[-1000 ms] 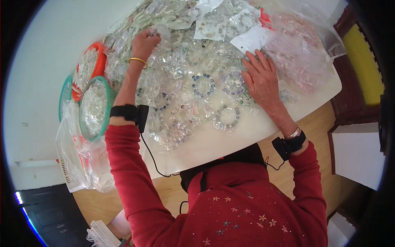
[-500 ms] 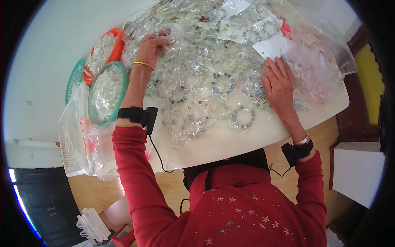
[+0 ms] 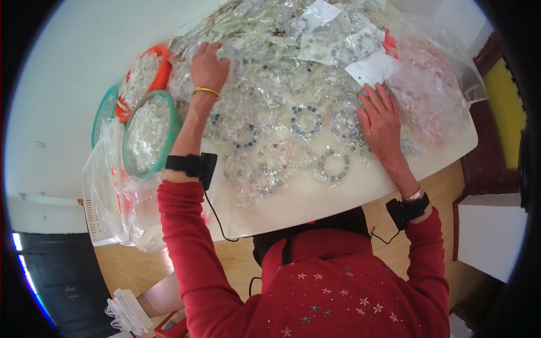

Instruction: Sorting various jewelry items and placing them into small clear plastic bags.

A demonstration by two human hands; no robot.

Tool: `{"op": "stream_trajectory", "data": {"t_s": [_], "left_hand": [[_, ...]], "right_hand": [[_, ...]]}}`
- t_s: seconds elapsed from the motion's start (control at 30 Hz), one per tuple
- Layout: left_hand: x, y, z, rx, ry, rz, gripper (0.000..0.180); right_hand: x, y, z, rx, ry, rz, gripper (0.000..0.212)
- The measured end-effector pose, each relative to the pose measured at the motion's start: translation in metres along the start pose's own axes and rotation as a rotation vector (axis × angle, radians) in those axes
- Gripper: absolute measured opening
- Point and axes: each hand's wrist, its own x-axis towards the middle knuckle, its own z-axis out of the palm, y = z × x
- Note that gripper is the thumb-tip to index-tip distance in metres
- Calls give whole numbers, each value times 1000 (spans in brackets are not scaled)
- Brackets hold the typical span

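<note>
A broad heap of clear-bagged bead bracelets point(image 3: 265, 73) covers the table. My left hand point(image 3: 209, 67) is over the heap's left part, its fingers apart and nothing visible between them. Flat on bagged bracelets at the right lies my right hand point(image 3: 382, 121), fingers stretched out, with the tips by a white card point(image 3: 372, 69). Between the hands a dark blue bead bracelet point(image 3: 306, 120) shows as a round loop. Closer to me is a grey bead bracelet point(image 3: 333, 164), also in clear wrap. Whether the left fingertips touch the bags, I cannot tell.
An orange basket point(image 3: 164, 55) and a green basket point(image 3: 173, 121), both filled with small clear bags, stand at the left. Clear plastic bags point(image 3: 146, 211) hang at the table's left corner. A large bag of pink pieces point(image 3: 425, 90) lies at the right edge.
My left hand's fingers have gone from bent together over the bags to spread apart, and the hand has shifted slightly. My right hand stays in place.
</note>
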Motion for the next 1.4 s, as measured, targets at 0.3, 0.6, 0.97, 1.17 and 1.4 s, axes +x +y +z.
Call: {"op": "stream_trajectory", "data": {"t_s": [0.3, 0.6, 0.97, 1.17, 1.4], "left_hand": [[43, 68, 79, 549, -146, 377, 52], [79, 74, 117, 560, -131, 383, 62], [107, 57, 131, 685, -134, 363, 66], [120, 41, 122, 471, -156, 378, 65], [130, 12, 79, 77, 133, 318, 55]], "right_hand": [[3, -1, -6, 43, -10, 19, 27], [9, -1, -10, 104, -70, 54, 30], [12, 0, -12, 119, -102, 67, 30], [13, 1, -12, 139, -107, 68, 30], [13, -1, -11, 132, -84, 57, 29]]}}
